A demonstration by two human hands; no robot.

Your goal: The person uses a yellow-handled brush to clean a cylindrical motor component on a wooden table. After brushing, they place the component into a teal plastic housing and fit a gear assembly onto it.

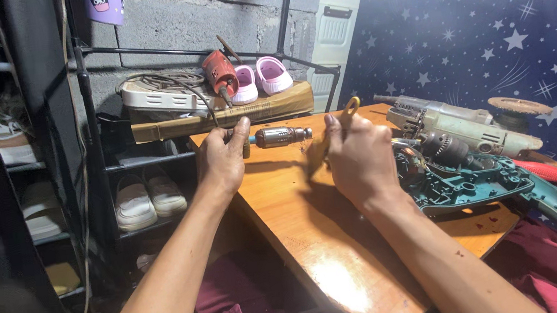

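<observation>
On the wooden table (315, 236), left hand (223, 161) grips motor armature (281, 136).

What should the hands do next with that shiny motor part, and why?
Probably bring the right hand and its yellow-handled tool closer to the motor part. The left hand already grips one end, steadying it above the table, while the tool sits apart from it.

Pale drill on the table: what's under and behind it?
Under the pale drill lies an opened teal tool housing on the wooden table. Behind it sits a round disc before a starry blue cloth. The right hand hides the housing's near end.
</observation>
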